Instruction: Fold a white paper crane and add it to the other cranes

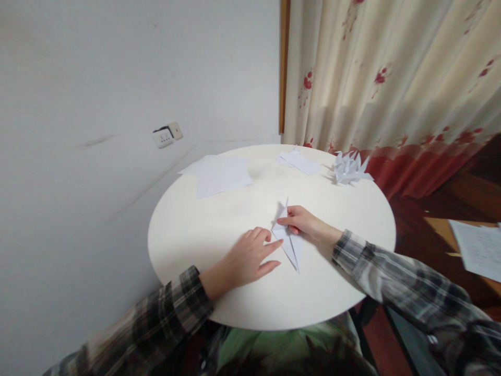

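On the white round table (242, 308) lies a folded white paper (288, 243), a narrow kite-like shape with one sharp tip toward me and another pointing away. My right hand (300, 219) pinches its upper part between thumb and fingers. My left hand (256, 255) rests at the paper's left edge with fingers spread, the index fingertip touching it. The underside of the paper is hidden.
Loose white sheets (223, 177) lie at the table's back left. Smaller paper pieces (299, 161) are at the back. A cluster of folded paper cranes (349, 168) stands at the back right. A wall socket (163, 137) and a curtain (376, 78) lie beyond.
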{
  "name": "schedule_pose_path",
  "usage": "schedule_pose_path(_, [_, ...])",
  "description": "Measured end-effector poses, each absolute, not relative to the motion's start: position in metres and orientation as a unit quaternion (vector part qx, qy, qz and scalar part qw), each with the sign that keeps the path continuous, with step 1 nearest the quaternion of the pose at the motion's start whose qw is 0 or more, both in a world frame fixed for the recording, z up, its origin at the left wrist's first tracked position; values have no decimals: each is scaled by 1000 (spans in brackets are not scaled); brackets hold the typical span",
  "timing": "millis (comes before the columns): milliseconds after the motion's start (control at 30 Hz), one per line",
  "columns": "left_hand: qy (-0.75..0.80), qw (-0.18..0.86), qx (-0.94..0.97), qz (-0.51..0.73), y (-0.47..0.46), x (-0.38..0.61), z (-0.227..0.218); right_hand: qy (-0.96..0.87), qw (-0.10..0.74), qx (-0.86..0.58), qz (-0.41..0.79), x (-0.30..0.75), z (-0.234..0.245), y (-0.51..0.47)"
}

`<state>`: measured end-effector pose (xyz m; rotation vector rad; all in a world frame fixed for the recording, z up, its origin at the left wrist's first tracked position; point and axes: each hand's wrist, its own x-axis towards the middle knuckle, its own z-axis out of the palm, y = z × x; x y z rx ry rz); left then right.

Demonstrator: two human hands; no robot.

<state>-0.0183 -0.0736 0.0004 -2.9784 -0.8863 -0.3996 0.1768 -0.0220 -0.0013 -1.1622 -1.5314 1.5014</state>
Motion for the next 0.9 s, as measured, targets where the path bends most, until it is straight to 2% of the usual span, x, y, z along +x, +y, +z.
schedule_pose_path(300, [-265,20,-951,-160,-72,-20,0,-586,383,-477,531,174,-5,-16])
schedule_pose_path(533, [-262,18,-955,-140,-70,-21,-3,-641,368,-511,439,176,-12,-8])
schedule_pose_path(900, [-243,6,-961,-128,-65,-22,1,-665,350,-520,407,179,-9,-11])
